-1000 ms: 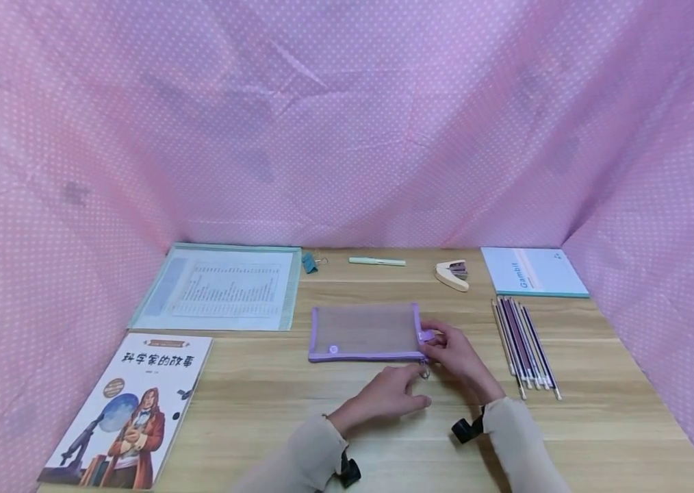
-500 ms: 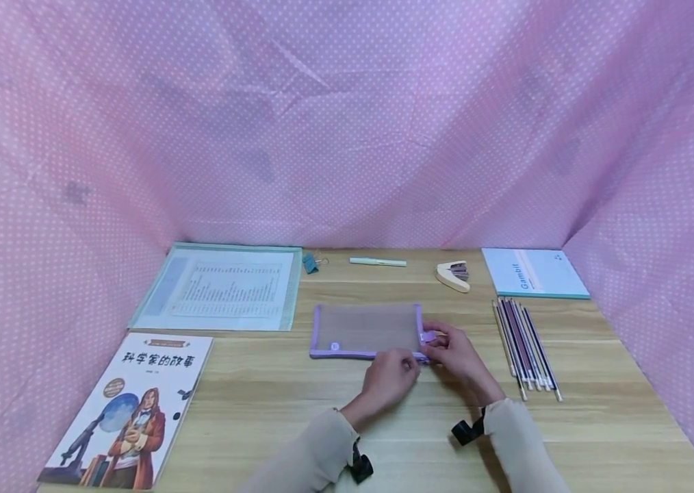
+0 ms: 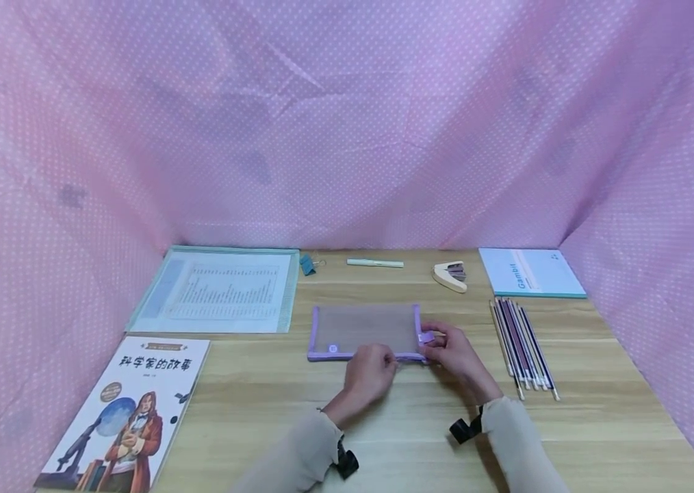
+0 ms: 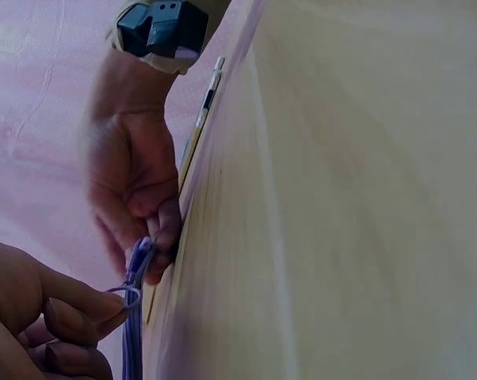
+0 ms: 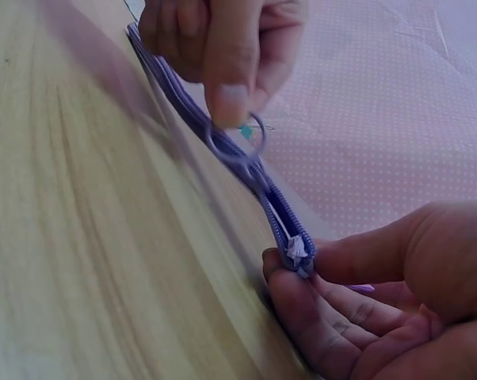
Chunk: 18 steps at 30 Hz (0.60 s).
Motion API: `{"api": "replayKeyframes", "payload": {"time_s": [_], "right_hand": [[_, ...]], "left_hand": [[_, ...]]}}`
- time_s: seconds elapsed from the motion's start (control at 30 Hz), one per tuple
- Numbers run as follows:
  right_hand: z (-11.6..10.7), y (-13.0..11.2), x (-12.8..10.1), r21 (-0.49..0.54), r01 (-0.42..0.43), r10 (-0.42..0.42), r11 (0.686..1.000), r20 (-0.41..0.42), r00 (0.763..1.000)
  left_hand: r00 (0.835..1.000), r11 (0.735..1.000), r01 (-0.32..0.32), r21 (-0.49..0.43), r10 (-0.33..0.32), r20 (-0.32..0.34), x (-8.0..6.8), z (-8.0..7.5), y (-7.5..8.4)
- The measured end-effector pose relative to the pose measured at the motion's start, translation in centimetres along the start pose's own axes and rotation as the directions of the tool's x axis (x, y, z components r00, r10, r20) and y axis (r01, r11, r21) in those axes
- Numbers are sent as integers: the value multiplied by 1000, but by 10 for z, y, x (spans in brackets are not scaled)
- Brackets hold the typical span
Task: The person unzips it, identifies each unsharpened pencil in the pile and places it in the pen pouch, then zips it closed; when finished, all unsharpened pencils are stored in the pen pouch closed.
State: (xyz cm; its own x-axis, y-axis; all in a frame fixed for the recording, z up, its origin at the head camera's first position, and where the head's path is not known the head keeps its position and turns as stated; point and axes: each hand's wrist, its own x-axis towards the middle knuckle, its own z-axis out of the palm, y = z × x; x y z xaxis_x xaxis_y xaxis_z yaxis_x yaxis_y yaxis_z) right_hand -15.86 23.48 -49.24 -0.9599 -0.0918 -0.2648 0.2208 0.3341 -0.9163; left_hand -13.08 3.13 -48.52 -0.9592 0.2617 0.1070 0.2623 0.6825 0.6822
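A purple-edged mesh zip pouch (image 3: pixel 364 329) lies flat at the middle of the wooden table (image 3: pixel 599 411). My left hand (image 3: pixel 376 357) pinches the zipper's ring pull (image 5: pixel 237 144) at the pouch's near edge, about midway along it. My right hand (image 3: pixel 432 344) pinches the pouch's right end, by the zipper's end tab (image 5: pixel 294 247). In the right wrist view the zipper is parted between the ring and that end. The left wrist view shows the pouch edge (image 4: pixel 132 332) on its side between my left hand (image 4: pixel 80 313) and my right hand (image 4: pixel 143 214).
Pink dotted cloth walls in three sides. A picture book (image 3: pixel 125 411) lies front left, a clear folder with a printed sheet (image 3: pixel 217 289) behind it. Along the back are a binder clip (image 3: pixel 308 263), a green pen (image 3: pixel 374 263), a stapler (image 3: pixel 450 276) and a blue notebook (image 3: pixel 528 272). Several pens (image 3: pixel 521 342) lie right.
My left hand took hold of the zipper ring near the pouch's right corner and moved left along the near edge. My right hand kept its hold on the right end.
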Motion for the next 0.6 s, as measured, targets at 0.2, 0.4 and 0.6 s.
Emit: {"api": "replayKeyframes", "payload": {"time_s": [0.2, 0.4, 0.6], "right_hand": [[2, 0, 1, -10, -22, 23, 1000, 1, 1000], [0, 0, 0, -3, 4, -4, 1000, 3, 1000], [-2, 0, -1, 2, 1, -1, 1000, 4, 1000]], "left_hand": [[998, 998, -1, 61, 5, -64, -7, -21, -20], [992, 995, 81, 57, -75, -102, -15, -53, -45], [973, 976, 210, 48, -204, -107, -24, -88, -77]]}}
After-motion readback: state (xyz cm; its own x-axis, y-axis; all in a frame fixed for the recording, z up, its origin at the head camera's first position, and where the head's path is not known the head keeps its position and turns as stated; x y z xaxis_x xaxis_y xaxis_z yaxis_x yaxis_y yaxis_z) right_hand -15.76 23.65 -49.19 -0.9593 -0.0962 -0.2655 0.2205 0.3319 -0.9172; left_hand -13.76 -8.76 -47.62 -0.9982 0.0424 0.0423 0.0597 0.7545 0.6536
